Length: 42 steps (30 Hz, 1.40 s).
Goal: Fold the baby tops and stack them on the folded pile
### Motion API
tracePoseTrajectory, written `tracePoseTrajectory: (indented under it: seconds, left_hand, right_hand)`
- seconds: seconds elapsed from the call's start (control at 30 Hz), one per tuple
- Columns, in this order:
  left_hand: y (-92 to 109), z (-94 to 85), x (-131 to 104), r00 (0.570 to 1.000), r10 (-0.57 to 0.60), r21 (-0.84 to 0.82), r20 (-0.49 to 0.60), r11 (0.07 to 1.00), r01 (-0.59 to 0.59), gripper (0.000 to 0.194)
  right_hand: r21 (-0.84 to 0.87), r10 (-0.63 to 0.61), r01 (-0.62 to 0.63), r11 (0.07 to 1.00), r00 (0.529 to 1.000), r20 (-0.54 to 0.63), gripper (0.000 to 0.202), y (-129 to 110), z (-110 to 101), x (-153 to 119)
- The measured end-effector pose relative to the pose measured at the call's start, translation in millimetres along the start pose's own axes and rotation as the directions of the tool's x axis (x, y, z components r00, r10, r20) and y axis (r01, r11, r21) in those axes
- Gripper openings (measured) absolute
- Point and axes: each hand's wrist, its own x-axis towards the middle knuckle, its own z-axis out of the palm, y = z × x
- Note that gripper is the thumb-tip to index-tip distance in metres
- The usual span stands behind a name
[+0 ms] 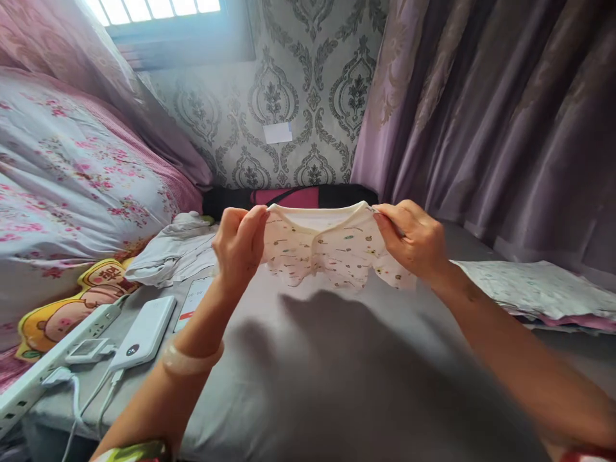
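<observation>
A small white baby shirt [332, 250] with a tiny printed pattern is stretched between my two hands above the grey bed sheet. My left hand [240, 247] pinches the shoulder on the left side of the neckline. At the opposite shoulder, my right hand [411, 234] is closed on the fabric. The cream-edged neckline faces up, with a front opening down its middle. The lower part of the shirt hangs toward the sheet, seen foreshortened.
At left lie a power strip [58, 362], a white power bank [144, 333] with cables, a phone [192, 301], pale folded clothes [173, 247] and a cartoon cushion [67, 314]. Flat stacked cloths [539, 289] lie at right. A patterned wall [312, 96] and curtains [481, 115] stand behind.
</observation>
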Motion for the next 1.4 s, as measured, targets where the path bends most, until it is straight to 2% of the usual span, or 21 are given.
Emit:
tracePoseTrajectory:
  seconds: [0.1, 0.13, 0.2, 0.27, 0.3, 0.33, 0.37, 0.43, 0.5, 0.53, 0.6, 0.67, 0.73, 0.8, 0.9, 1.0, 1.2, 1.4]
  left_hand:
    - [6, -44.7, 8, 0.990, 0.138, 0.071, -0.033, 0.988, -0.135, 0.020]
    - [9, -57.7, 14, 0.983, 0.172, 0.086, -0.069, 0.982, -0.166, 0.020]
    - [14, -77.0, 27, 0.976, 0.214, 0.061, -0.042, 0.975, -0.212, 0.023]
    - [16, -83.4, 38, 0.977, 0.186, -0.023, 0.104, 0.983, -0.185, 0.020]
    - [15, -80.8, 40, 0.964, 0.160, -0.070, 0.211, 0.986, -0.148, 0.018]
    - [13, -74.2, 39, 0.934, 0.134, -0.113, 0.331, 0.988, -0.102, 0.019]
    - [9, -64.0, 34, 0.885, 0.118, -0.149, 0.451, 0.987, -0.055, 0.021]
    - [-2, -35.0, 12, 0.746, 0.115, -0.193, 0.656, 0.981, 0.019, 0.027]
    - [-14, -1.0, -23, 0.588, 0.131, -0.213, 0.798, 0.974, 0.072, 0.032]
    - [-19, 15.2, -42, 0.530, 0.115, -0.191, 0.840, 0.977, 0.091, 0.034]
    - [-25, 42.5, -78, 0.465, 0.049, -0.113, 0.884, 0.987, 0.111, 0.037]
    - [-27, 61.4, -105, 0.392, 0.032, -0.074, 0.919, 0.993, 0.092, 0.037]
    - [-27, 73.5, -120, 0.328, 0.021, -0.038, 0.944, 0.998, 0.044, 0.037]
    - [-27, 82.7, -125, 0.284, 0.020, -0.018, 0.959, 1.000, -0.007, 0.038]
    - [-32, 97.5, -127, 0.264, 0.030, -0.015, 0.964, 0.998, -0.060, 0.039]
    - [-41, 116.0, -129, 0.276, 0.033, -0.007, 0.961, 0.996, -0.095, 0.041]
    - [-58, 154.5, -127, 0.287, 0.037, -0.003, 0.957, 0.993, -0.117, 0.042]
    - [-71, 185.4, -125, 0.293, 0.008, 0.025, 0.956, 0.994, -0.108, 0.041]
  right_hand:
    - [0.047, -0.086, 0.088, 0.995, 0.996, -0.039, 0.020, -20, -42, 5]
    - [0.056, -0.086, 0.089, 0.994, 0.995, -0.044, 0.019, -26, -54, 8]
    - [0.084, -0.015, 0.012, 0.996, 0.999, 0.036, 0.018, -31, -72, 15]
    - [0.159, 0.096, -0.127, 0.979, 0.977, 0.189, 0.020, -29, -79, 20]
    - [0.193, 0.154, -0.215, 0.957, 0.944, 0.291, 0.023, -25, -76, 20]
    - [0.213, 0.204, -0.309, 0.927, 0.890, 0.407, 0.026, -19, -70, 18]
    - [0.210, 0.241, -0.395, 0.894, 0.820, 0.519, 0.030, -13, -61, 14]
    - [0.155, 0.256, -0.496, 0.855, 0.662, 0.704, 0.034, 1, -36, 0]
    - [0.099, 0.227, -0.487, 0.868, 0.566, 0.792, 0.033, 13, -6, -22]
    - [0.063, 0.227, -0.471, 0.880, 0.533, 0.815, 0.031, 17, 10, -35]
    - [-0.050, 0.275, -0.423, 0.905, 0.490, 0.827, 0.029, 24, 39, -62]
    - [-0.149, 0.291, -0.319, 0.936, 0.461, 0.838, 0.030, 27, 61, -88]
    - [-0.199, 0.271, -0.203, 0.959, 0.447, 0.853, 0.032, 30, 77, -107]
    - [-0.235, 0.259, -0.110, 0.966, 0.444, 0.858, 0.033, 33, 88, -117]
    - [-0.274, 0.258, -0.027, 0.961, 0.438, 0.861, 0.034, 39, 101, -119]
    - [-0.279, 0.250, 0.007, 0.960, 0.421, 0.872, 0.035, 49, 115, -114]
    - [-0.273, 0.245, 0.017, 0.962, 0.392, 0.887, 0.035, 75, 149, -106]
    - [-0.280, 0.260, 0.001, 0.960, 0.367, 0.893, 0.037, 94, 178, -95]
